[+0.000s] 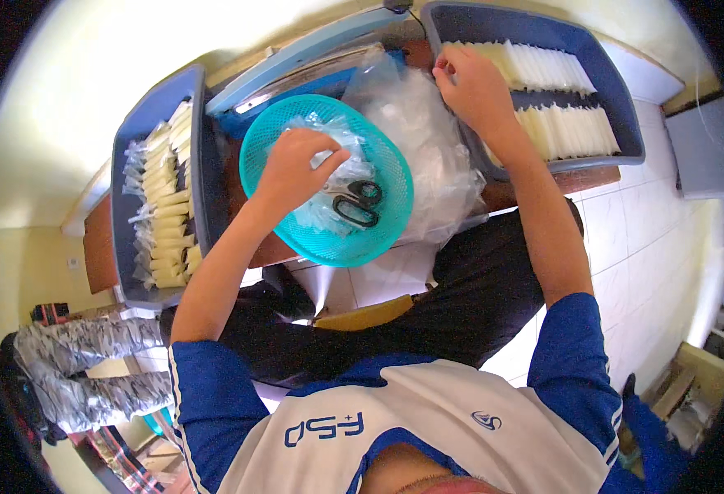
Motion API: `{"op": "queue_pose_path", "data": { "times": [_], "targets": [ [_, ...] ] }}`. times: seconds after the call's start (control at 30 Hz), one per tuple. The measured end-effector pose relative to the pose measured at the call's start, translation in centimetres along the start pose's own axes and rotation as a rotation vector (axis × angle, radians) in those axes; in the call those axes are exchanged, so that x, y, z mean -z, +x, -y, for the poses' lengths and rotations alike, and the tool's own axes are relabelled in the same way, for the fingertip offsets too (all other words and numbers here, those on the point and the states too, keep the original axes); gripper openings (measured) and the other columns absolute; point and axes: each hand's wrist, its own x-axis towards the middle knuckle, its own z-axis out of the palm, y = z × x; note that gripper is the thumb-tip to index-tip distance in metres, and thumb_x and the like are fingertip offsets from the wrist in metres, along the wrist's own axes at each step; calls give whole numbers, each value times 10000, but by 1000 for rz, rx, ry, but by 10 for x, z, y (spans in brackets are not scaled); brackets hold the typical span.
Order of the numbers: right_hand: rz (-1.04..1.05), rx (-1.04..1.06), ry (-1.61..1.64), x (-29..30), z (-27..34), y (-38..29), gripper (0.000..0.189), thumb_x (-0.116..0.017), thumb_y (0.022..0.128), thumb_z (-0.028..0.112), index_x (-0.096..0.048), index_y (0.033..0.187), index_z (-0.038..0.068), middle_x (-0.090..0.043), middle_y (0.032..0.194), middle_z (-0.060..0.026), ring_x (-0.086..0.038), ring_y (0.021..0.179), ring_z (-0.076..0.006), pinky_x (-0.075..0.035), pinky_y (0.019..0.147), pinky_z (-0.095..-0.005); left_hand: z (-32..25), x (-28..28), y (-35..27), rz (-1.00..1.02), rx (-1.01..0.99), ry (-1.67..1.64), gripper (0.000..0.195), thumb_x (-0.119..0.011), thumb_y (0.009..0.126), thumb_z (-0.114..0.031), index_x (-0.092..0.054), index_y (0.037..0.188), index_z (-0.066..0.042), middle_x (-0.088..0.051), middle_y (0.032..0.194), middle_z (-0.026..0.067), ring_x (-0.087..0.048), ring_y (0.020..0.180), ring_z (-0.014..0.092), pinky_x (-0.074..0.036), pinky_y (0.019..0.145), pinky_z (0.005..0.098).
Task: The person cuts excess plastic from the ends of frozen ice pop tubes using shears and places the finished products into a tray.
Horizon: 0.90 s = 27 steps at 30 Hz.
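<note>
My left hand (303, 162) is over a turquoise mesh plastic basket (401, 204), thumb and forefinger brought close together. Under and around it lie crumpled clear plastic pieces (322, 213) and scissors with black handles (357, 213), their blades partly covered. My right hand (470, 86), fingers curled, is at the near left side of a grey plastic tray (541, 99). Rows of white and pale yellow filled plastic tubes (569, 133) stand in that tray. Whether either hand pinches something thin cannot be made out. Clear plastic bags (420, 148) are heaped between basket and tray.
Another grey tray (198, 136) at the left holds pale yellow tubes in clear wrap (167, 213). Behind the basket is a long light-blue sealer-like device (312, 46). Everything rests on a brown wooden bench (563, 181) above a white tiled floor (621, 259).
</note>
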Motion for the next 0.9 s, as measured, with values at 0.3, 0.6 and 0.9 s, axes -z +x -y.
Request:
{"op": "queue_pose_path", "data": {
  "times": [0.3, 0.6, 0.9],
  "targets": [
    [106, 84, 198, -51, 66, -26, 112, -622, 787, 132, -594, 822, 30, -613, 758, -138, -603, 720, -308, -468, 657, -406, 22, 7, -57, 22, 86, -78, 175, -690, 804, -229, -663, 822, -57, -663, 843, 112, -613, 844, 302, -452, 783, 393],
    [328, 185, 296, -87, 93, -49, 111, -572, 824, 191, -580, 829, 81, -590, 759, -141, -606, 737, -355, -491, 640, -463, 38, -1, -64, 16, 107, -73, 154, -685, 801, -217, -663, 844, -70, -669, 852, 107, -618, 860, 301, -457, 795, 400],
    [718, 289, 157, -109, 102, -67, 133, -554, 817, 182, -612, 847, 66, -631, 821, -171, -626, 741, -377, -511, 653, -483, 44, -8, -70, 222, 163, -43, 111, -690, 737, -163, -675, 818, -88, -673, 811, 96, -624, 834, 308, -463, 790, 417]
  ]
}}
